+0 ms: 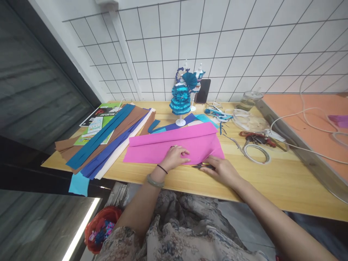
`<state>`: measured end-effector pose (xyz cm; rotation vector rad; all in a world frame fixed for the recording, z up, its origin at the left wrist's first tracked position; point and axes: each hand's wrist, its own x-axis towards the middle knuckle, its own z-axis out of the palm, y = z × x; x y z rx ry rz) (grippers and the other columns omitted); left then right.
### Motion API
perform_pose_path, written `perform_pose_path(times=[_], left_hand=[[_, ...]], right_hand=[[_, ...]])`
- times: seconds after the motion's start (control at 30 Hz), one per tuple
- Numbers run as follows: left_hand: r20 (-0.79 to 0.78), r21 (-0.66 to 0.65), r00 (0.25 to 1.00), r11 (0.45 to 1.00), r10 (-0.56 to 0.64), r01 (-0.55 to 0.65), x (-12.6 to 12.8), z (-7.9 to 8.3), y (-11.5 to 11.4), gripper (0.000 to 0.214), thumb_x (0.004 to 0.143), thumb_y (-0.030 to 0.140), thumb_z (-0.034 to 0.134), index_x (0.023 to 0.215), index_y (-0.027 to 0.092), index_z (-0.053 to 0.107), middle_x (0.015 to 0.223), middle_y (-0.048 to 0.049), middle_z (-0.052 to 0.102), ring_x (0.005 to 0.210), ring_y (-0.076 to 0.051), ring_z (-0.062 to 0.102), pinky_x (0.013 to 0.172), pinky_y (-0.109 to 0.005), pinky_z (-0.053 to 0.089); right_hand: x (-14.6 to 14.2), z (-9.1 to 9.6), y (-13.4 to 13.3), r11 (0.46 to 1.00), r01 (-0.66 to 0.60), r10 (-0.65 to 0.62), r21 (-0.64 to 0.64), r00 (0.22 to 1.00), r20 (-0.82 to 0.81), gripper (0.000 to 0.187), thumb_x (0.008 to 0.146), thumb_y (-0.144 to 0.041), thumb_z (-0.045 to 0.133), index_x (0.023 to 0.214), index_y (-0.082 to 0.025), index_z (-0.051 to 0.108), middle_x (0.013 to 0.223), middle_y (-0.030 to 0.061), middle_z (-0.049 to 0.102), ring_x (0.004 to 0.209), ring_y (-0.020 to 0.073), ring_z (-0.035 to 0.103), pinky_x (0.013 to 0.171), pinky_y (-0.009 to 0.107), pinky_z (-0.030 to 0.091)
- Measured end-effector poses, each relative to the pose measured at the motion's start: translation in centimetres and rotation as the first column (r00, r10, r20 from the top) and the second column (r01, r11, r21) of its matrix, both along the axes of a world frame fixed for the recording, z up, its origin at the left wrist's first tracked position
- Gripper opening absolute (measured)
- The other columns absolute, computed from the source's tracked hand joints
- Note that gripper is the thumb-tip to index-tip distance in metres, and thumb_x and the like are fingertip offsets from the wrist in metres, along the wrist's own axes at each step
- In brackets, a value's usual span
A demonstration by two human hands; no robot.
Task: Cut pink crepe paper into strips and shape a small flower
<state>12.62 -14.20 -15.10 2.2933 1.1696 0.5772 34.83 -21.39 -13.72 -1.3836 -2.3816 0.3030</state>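
Note:
A wide pink piece of crepe paper or cloth (174,139) lies across the front of the table, with a long fold along its far side. My left hand (175,157) rests on its near edge, fingers loosely bent and apart, gripping nothing. To its right, my right hand (220,167) is closed around small dark scissors (202,166) lying low at the pink edge. Their tip points left toward my left hand; the grip is partly hidden under my fingers. Behind the pink piece stands a small dress form in a shiny teal pleated dress (181,99).
Folded teal, brown, purple and white strips (100,136) lie at left over green printed sheets. A phone (203,91) leans on the tiled wall. At right are a tape roll (257,154), a lidded cup (248,101) and a white cable. A red basket (102,230) stands below.

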Motion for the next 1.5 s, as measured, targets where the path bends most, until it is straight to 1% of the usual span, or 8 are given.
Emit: perform_pose_path(times=[0.23, 0.33, 0.5, 0.77, 0.93, 1.1, 1.33, 1.5], left_hand=[[0.008, 0.010, 1.000, 1.000, -0.013, 0.013, 0.0, 0.0, 0.0, 0.030, 0.064, 0.037, 0.069, 0.089, 0.020, 0.066, 0.077, -0.0010, 0.061, 0.077, -0.015, 0.054, 0.075, -0.026, 0.039], [0.010, 0.015, 1.000, 1.000, -0.001, 0.001, 0.0, -0.1, 0.0, 0.030, 0.064, 0.038, 0.069, 0.088, 0.021, 0.066, 0.077, -0.0004, 0.061, 0.078, -0.015, 0.054, 0.076, -0.026, 0.039], [0.009, 0.013, 1.000, 1.000, 0.003, -0.004, 0.0, -0.3, 0.0, 0.029, 0.064, 0.038, 0.069, 0.088, 0.022, 0.066, 0.078, -0.0001, 0.062, 0.080, -0.016, 0.055, 0.077, -0.027, 0.040], [-0.004, 0.024, 1.000, 1.000, 0.006, -0.006, 0.1, -0.3, 0.1, 0.029, 0.064, 0.038, 0.069, 0.087, 0.021, 0.066, 0.078, 0.0000, 0.062, 0.079, -0.015, 0.055, 0.077, -0.027, 0.039], [0.007, 0.030, 1.000, 1.000, 0.005, -0.005, 0.0, -0.2, 0.0, 0.028, 0.064, 0.037, 0.069, 0.087, 0.021, 0.066, 0.078, -0.0002, 0.062, 0.079, -0.015, 0.055, 0.076, -0.026, 0.040], [0.008, 0.012, 1.000, 1.000, 0.010, -0.010, 0.1, -0.1, 0.0, 0.030, 0.064, 0.039, 0.069, 0.088, 0.022, 0.066, 0.080, -0.0007, 0.063, 0.082, -0.016, 0.055, 0.077, -0.026, 0.040], [0.021, 0.013, 1.000, 1.000, 0.011, -0.011, 0.0, -0.4, 0.1, 0.030, 0.064, 0.040, 0.068, 0.089, 0.022, 0.066, 0.081, -0.0001, 0.064, 0.082, -0.015, 0.055, 0.077, -0.026, 0.040], [0.027, 0.025, 1.000, 1.000, 0.001, -0.001, 0.0, -0.4, 0.1, 0.029, 0.064, 0.039, 0.069, 0.087, 0.022, 0.066, 0.078, 0.0004, 0.064, 0.080, -0.015, 0.055, 0.075, -0.026, 0.040]], right_hand=[[-1.0, 0.2, 0.1, 1.000, 0.009, -0.009, -0.012, 1.000, 0.016, 0.027, 0.082, -0.042, 0.050, 0.093, -0.020, 0.062, 0.087, 0.0061, 0.068, 0.077, 0.0193, 0.064, 0.068, 0.028, 0.047], [-1.2, 0.1, 0.2, 1.000, 0.015, -0.015, -0.010, 1.000, 0.019, 0.027, 0.083, -0.042, 0.050, 0.091, -0.020, 0.063, 0.087, 0.0056, 0.067, 0.076, 0.0187, 0.064, 0.068, 0.028, 0.047], [-1.2, -0.1, 0.2, 1.000, 0.016, -0.016, 0.005, 0.999, 0.028, 0.026, 0.084, -0.041, 0.049, 0.090, -0.020, 0.063, 0.087, 0.0057, 0.068, 0.076, 0.0189, 0.064, 0.068, 0.028, 0.046], [-0.9, -0.2, -0.2, 1.000, 0.006, -0.007, 0.016, 1.000, 0.008, 0.024, 0.085, -0.038, 0.048, 0.093, -0.020, 0.062, 0.088, 0.0052, 0.068, 0.077, 0.0185, 0.064, 0.068, 0.027, 0.046], [-1.7, -0.1, -0.2, 1.000, 0.019, -0.019, 0.024, 0.999, 0.026, 0.026, 0.083, -0.040, 0.050, 0.092, -0.020, 0.063, 0.087, 0.0057, 0.068, 0.076, 0.0187, 0.064, 0.068, 0.028, 0.046], [-2.3, -0.3, -0.1, 0.999, 0.040, -0.041, 0.030, 0.998, 0.041, 0.026, 0.083, -0.042, 0.049, 0.090, -0.020, 0.063, 0.087, 0.0050, 0.067, 0.076, 0.0186, 0.064, 0.067, 0.028, 0.045], [-2.1, -0.4, -0.1, 0.997, 0.037, -0.039, 0.064, 0.999, 0.036, 0.026, 0.085, -0.040, 0.048, 0.088, -0.020, 0.064, 0.084, 0.0057, 0.068, 0.075, 0.0183, 0.064, 0.068, 0.027, 0.046], [-2.1, -0.2, -0.2, 0.998, 0.028, -0.030, 0.058, 0.999, 0.039, 0.026, 0.084, -0.040, 0.049, 0.092, -0.020, 0.064, 0.087, 0.0052, 0.068, 0.076, 0.0185, 0.064, 0.067, 0.027, 0.047]])
